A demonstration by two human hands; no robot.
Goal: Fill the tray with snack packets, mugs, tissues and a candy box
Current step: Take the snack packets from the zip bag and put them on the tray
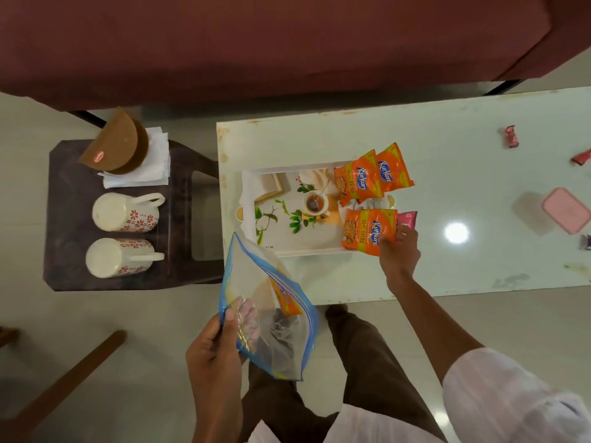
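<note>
A white printed tray lies on the pale table. Two orange snack packets overlap at its right end. A third orange packet lies at the tray's near right corner, and my right hand pinches its edge, with a pink packet just behind. My left hand grips a clear blue-edged zip bag that holds one more orange packet. Two white flowered mugs, a stack of tissues and a brown half-round candy box sit on the dark stool.
A maroon sofa runs along the far side. A pink lidded box and small wrapped sweets lie at the table's right end. A wooden bar crosses the floor at the lower left. My legs stand at the table's near edge.
</note>
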